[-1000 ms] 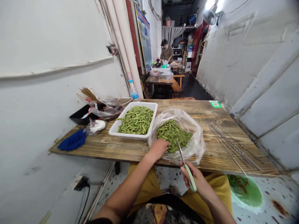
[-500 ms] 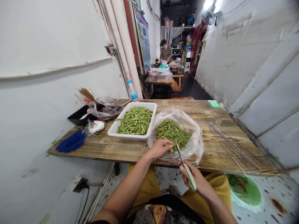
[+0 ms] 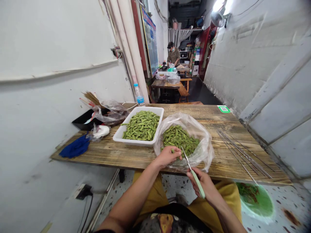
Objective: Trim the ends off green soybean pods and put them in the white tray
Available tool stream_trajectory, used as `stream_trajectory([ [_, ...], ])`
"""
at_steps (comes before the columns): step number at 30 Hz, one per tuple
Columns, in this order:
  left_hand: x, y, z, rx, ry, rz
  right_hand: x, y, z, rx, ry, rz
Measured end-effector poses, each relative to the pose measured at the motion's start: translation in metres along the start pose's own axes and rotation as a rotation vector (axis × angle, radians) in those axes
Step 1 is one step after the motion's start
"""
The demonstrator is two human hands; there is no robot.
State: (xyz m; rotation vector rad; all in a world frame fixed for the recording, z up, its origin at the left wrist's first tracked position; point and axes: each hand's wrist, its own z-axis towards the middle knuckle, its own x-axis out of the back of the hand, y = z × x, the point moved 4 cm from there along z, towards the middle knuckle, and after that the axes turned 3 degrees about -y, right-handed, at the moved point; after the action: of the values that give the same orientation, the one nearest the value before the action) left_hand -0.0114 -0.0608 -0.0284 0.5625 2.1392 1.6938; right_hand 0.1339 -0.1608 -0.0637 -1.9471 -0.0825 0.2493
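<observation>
My left hand pinches a green edamame pod over the near edge of a clear plastic bag. Inside the bag lies a heap of edamame pods with small trimmed bits among them. My right hand is closed around the pale green handles of a pair of scissors. The blades point up and away, their tips close to my left fingertips. To the left of the bag, a white plastic tray holds a mound of edamame pods.
On the wooden table, metal skewers lie at right. A blue cloth, black box and water bottle are at left. A green-lined bin stands below. Another person works at a far table.
The scissor blades look more closed at their tips, near my left fingertips. Both hands stay over the bag's near edge; the whole view has shifted slightly.
</observation>
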Motion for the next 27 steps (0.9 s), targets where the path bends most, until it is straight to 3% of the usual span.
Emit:
stream_trajectory([
  [9,0.002,-0.003,0.008,0.021,0.091,-0.582,-0.005,-0.009,-0.009,0.049,-0.021,0.04],
  [14,-0.005,-0.006,0.005,0.043,0.12,-0.579,-0.012,-0.01,-0.012,0.027,-0.062,0.083],
  [21,-0.013,-0.005,0.002,0.057,0.072,-0.537,-0.009,-0.007,-0.006,0.045,-0.028,0.121],
  [27,-0.003,-0.003,0.003,0.05,0.117,-0.582,-0.005,-0.003,-0.003,-0.004,0.023,0.112],
])
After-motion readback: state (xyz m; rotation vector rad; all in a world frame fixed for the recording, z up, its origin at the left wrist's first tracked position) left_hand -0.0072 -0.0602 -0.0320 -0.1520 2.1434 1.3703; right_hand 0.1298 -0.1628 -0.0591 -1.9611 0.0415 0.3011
